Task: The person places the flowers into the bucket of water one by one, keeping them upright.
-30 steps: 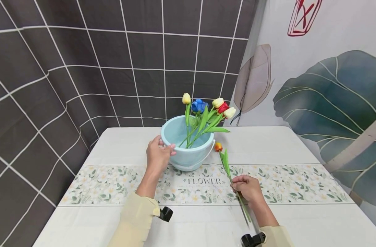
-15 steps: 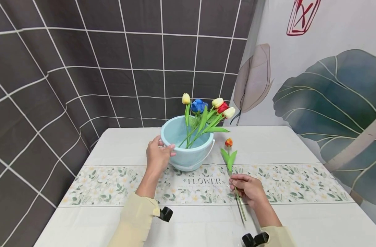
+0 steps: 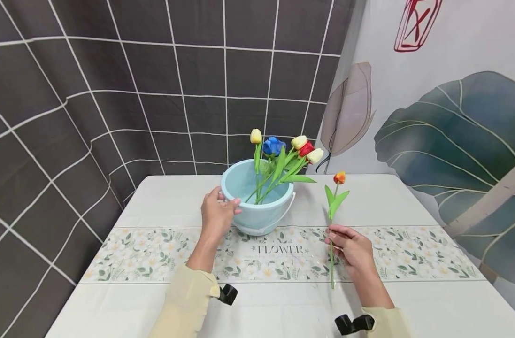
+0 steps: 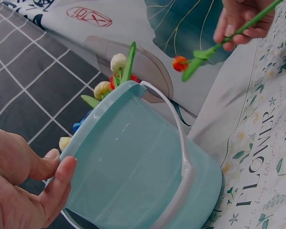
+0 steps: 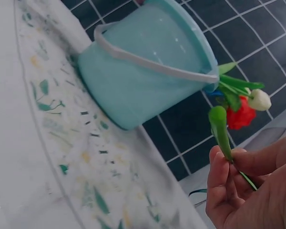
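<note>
A light blue bucket [image 3: 261, 220] with a white handle stands on the table. My left hand [image 3: 217, 211] grips its left rim, thumb on one side of the wall and fingers on the other. Inside lean several artificial flowers: a blue bloom [image 3: 274, 146], a red one [image 3: 306, 149] and pale yellow tulips [image 3: 298, 142]. To the right of the bucket, my right hand [image 3: 350, 246] pinches the green stem of an orange tulip [image 3: 339, 178], which points upward with two leaves below its bloom. The right wrist view shows thumb and fingertips on that stem [image 5: 248, 180].
The table [image 3: 126, 305] wears a white cloth with a floral band [image 3: 156, 253] lettered FLOWER. Behind it hangs a dark cloth with a white grid [image 3: 147, 84]. A leaf-printed curtain [image 3: 443, 126] hangs at the back right.
My right hand has moved right and slightly away from me, lifting the orange tulip and turning it from a leftward slant to nearly upright. The left hand stays at the bucket rim.
</note>
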The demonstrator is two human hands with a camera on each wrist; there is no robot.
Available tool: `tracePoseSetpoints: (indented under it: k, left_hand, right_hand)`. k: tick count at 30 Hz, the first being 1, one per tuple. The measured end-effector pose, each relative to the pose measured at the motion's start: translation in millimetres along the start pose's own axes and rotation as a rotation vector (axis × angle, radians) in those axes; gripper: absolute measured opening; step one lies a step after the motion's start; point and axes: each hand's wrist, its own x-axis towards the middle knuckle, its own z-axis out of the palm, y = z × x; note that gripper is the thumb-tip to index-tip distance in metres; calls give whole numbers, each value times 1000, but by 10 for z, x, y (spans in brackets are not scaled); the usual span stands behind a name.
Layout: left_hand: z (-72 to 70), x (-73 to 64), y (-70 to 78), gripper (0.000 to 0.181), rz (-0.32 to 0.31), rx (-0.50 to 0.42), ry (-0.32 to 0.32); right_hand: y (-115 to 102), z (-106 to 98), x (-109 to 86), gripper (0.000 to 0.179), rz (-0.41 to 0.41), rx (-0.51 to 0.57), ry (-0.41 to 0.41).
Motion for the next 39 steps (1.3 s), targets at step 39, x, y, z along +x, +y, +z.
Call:
tracePoseSetpoints:
  k: [39]
  left_hand:
    - [9,-5,3,64,10,-13,2]
  right_hand:
    - [-1028,837,302,16,-490,249,156]
